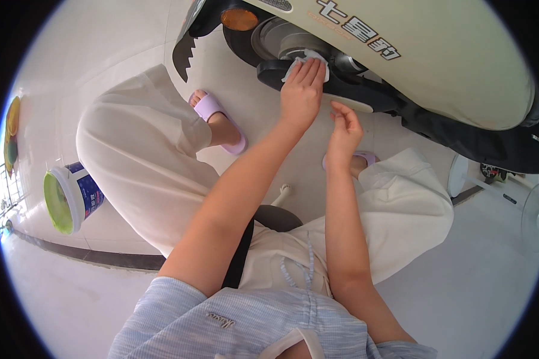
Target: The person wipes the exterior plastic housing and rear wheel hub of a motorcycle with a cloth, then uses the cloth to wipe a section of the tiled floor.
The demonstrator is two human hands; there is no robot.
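My left hand point(302, 93) presses a crumpled white wipe point(313, 56) against the black trim point(272, 72) low on a cream scooter point(449, 66). Its fingers lie together over the wipe, in front of the wheel and grey metal housing point(302, 40). Close by on the right, my right hand point(345, 127) hovers just below the scooter's lower edge. The fingers there are bent and partly spread, with nothing seen between them. An orange reflector point(239, 19) sits on the scooter beside the wheel.
A white bucket point(75, 194) with a blue label and green inside lies tipped at the left. My feet in lilac slippers point(208, 107) rest on the pale tiled floor point(260, 134). A dark stool seat point(278, 218) shows under me. Round pale objects point(458, 175) stand at the right.
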